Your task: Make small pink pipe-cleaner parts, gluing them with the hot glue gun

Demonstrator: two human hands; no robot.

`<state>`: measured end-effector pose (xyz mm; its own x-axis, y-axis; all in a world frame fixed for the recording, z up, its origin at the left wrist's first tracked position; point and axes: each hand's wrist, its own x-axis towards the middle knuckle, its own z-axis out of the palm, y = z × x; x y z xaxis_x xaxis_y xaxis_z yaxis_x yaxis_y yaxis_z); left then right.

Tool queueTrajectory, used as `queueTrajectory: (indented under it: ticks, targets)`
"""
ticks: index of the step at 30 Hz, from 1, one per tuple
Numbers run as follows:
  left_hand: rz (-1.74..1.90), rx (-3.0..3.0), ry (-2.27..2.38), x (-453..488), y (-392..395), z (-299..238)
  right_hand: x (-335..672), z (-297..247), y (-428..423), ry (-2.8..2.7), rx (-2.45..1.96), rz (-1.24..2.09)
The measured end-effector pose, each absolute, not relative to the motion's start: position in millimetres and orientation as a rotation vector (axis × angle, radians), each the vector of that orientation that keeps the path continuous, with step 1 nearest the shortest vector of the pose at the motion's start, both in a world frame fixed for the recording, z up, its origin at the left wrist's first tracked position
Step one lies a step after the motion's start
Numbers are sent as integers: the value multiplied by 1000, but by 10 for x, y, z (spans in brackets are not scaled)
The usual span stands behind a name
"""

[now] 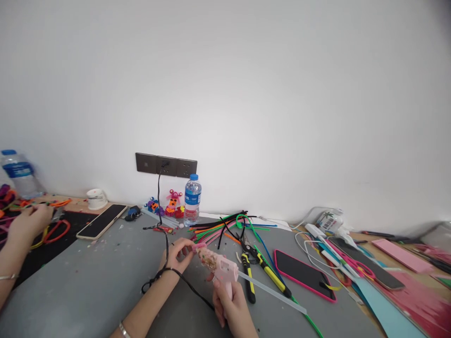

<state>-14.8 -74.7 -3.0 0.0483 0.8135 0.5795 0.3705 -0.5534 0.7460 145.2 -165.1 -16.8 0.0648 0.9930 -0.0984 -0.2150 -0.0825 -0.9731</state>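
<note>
My right hand [232, 303] is wrapped round the handle of a pink hot glue gun [225, 270]. A long clear glue stick [275, 292] sticks out of its back end, and beads or crumbs cover its front part. The fingertips of my left hand [178, 253] pinch a small fuzzy pink piece [200, 245], seemingly pipe cleaner, right by the gun's nozzle. Whether nozzle and piece touch, I cannot tell. A black power cord [167, 234] runs from the wall socket [165, 165] down across my left wrist. Yellow-black pliers [249, 277] lie open beyond the gun.
Colourful pipe cleaners [214, 227] lie behind the pliers, near a water bottle [192, 201] and small fuzzy figures [172, 204]. A pink-cased phone [305, 276] and pink scissors [352, 264] are at right. Another phone [103, 221] and another person's hand [33, 223] are at left.
</note>
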Motion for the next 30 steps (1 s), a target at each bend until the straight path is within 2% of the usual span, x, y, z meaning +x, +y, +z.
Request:
queueTrajectory:
  ticks: [19,30]
  targets:
    - [1631,1924,1269,-99,-768,-13,1471,-241,-1621,-939,-1210,1323]
    - [1598,2029,1155,-206,-715,-40,1471,-277,-1598,-894,-1221,1298]
